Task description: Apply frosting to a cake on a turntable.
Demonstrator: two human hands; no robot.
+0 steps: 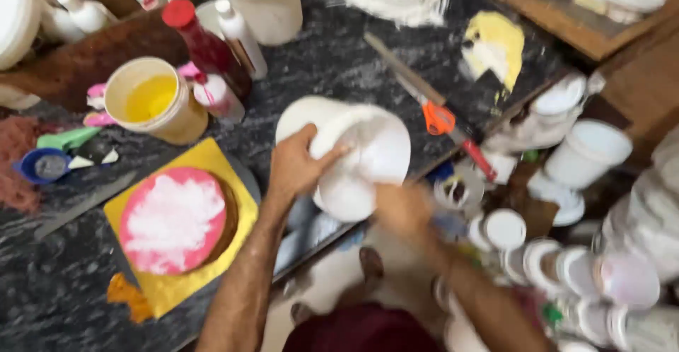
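Both hands grip white tub: left hand (297,165) on its side, right hand (402,207) blurred at its rim. White tub (353,150) overhangs table (56,295) edge; round pink cake (173,219) on yellow board (212,165) left, red-capped bottle (201,41) behind.

A tub (353,155) lies tipped on its side near the middle of the surface (56,288), at its near edge. The left hand (297,165) grips the tub's left side; the right hand (402,207) is at its lower right. Left of the tub, a cake (175,219) sits on a square board (212,155). Behind the board stands an open bucket (155,101), with bottles (212,55) just right of it. Scissors (440,117) lie right of the tub. Stacked lidded containers (566,253) crowd the far right, below the surface's edge.
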